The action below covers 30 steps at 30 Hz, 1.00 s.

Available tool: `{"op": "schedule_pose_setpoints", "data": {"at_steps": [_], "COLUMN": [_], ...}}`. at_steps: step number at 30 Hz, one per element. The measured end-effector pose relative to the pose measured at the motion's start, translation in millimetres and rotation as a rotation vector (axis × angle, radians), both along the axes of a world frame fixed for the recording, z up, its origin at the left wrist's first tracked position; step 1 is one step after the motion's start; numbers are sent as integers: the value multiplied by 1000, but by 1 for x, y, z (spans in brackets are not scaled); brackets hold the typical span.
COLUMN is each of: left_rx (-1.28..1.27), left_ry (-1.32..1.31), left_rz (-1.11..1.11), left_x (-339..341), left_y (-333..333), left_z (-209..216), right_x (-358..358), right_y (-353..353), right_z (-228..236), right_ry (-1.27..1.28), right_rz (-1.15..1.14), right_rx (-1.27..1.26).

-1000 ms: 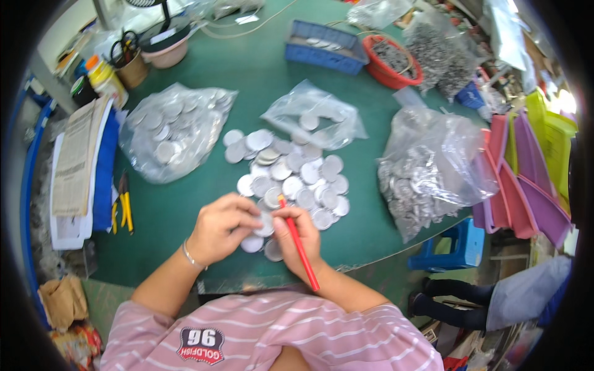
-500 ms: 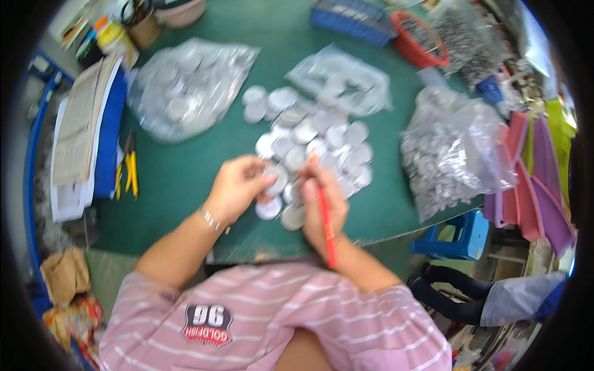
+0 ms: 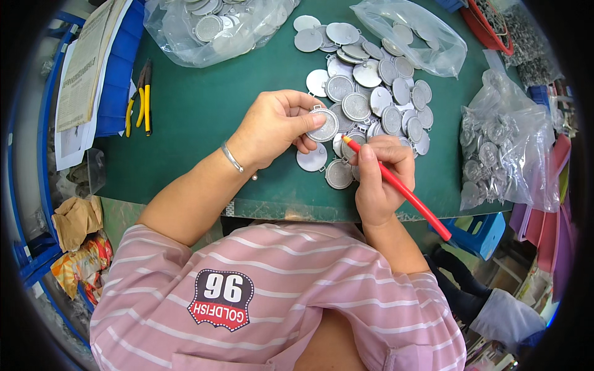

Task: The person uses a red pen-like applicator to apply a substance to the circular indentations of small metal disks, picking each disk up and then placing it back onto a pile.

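Observation:
My left hand (image 3: 272, 127) pinches a round grey metal disc (image 3: 323, 126) with a small loop at its edge, its textured face up. Held in my right hand (image 3: 385, 176) is a long red pencil-like tool (image 3: 411, 196); its pale, pointed tip lies close to that disc's lower right edge. I cannot tell whether the tip touches it. Beyond both hands spreads a heap of similar metal discs (image 3: 356, 107), some with the textured face up, others showing a smooth back. A smooth disc (image 3: 311, 158) lies just below my left fingers.
Clear plastic bags of discs stand at the far left (image 3: 213, 31) and far right (image 3: 408, 31). Another bag of metal pieces (image 3: 495, 145) lies right. Yellow-handled pliers (image 3: 142, 102) rest beside papers (image 3: 86, 80) at left. A blue stool (image 3: 479, 235) and a person's legs (image 3: 458, 278) are at lower right.
The view has shifted, so the table things appear higher and farther right. The red tool has tilted, its rear end swinging out to the right. My left hand still holds a disc.

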<state>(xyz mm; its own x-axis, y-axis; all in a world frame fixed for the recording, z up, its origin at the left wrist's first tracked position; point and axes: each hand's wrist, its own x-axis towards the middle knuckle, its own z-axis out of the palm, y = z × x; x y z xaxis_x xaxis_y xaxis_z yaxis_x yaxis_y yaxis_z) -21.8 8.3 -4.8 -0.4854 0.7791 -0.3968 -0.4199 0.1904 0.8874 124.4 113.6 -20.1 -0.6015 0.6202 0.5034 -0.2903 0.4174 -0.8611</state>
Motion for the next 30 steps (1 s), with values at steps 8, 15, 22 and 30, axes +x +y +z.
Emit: {"op": "schedule_pose_setpoints", "data": {"at_steps": [8, 15, 22, 30], "left_rx": [0, -7, 17, 31], "left_ry": [11, 20, -75, -75], "left_rz": [-22, -25, 23, 31], "left_x": [0, 1, -3, -2], "left_y": [1, 0, -1, -1], "left_z": [-1, -1, -3, -3], "right_x": [0, -2, -1, -4], "right_y": [0, -2, -1, -3], "right_z": [-2, -4, -1, -1], "right_ry": [-38, -79, -65, -35], "right_rz": [-18, -30, -33, 0], "right_rx": [122, 100, 185, 238]}}
